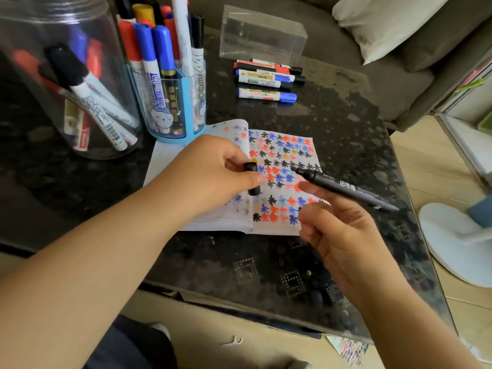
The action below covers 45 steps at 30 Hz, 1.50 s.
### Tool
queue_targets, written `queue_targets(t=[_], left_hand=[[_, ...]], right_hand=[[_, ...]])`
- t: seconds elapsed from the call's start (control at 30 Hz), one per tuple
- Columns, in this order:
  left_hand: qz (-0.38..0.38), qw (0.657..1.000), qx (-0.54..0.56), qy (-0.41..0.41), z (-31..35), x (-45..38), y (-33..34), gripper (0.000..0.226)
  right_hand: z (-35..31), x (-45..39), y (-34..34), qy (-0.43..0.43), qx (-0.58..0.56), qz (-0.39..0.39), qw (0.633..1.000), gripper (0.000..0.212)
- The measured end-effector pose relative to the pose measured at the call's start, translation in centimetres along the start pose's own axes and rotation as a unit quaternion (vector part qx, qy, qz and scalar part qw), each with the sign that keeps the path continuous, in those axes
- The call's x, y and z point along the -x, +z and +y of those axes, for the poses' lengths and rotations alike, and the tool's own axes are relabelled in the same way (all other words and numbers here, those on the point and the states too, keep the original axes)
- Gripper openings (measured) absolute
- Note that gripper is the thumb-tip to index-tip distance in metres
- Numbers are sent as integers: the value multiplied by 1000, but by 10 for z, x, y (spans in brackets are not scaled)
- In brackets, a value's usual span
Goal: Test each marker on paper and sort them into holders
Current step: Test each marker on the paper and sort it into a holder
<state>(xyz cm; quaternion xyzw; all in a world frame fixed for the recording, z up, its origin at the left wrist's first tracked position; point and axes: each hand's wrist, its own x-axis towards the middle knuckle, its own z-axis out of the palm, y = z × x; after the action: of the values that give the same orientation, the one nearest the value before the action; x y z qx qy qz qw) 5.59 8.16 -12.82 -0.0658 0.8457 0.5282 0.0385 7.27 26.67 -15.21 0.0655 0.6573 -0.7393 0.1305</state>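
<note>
The right hand [343, 225] is pinching an uncapped black marker [343, 189] over the paper [282, 166]; the left hand [221, 171] is gripping its cap [252, 179]. Best pressing lightly on a blank patch.

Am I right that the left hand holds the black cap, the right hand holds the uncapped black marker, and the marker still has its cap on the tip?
Not quite. The head view shows the black marker in the right hand with its tip bare over the notebook. The black cap is off, pinched in the left hand. The rest is right.
</note>
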Motion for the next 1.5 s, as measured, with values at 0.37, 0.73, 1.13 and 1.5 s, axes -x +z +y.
queue_targets(t=[0.37,0.73,1.13,1.5], left_hand=[[24,1000,13,-5,-3,-2,-8,9],[36,999,22,-5,3,-5,-7,9],[24,1000,15,2,8,-5,-2,17],[-10,1000,-28,1,4,-1,0,12]], right_hand=[[-16,-31,-12,-158,573,100,798,45],[-40,-133,-20,-141,700,70,696,34],[-40,-37,-10,-118,259,7,959,31],[4,14,-6,-39,-43,-93,994,33]])
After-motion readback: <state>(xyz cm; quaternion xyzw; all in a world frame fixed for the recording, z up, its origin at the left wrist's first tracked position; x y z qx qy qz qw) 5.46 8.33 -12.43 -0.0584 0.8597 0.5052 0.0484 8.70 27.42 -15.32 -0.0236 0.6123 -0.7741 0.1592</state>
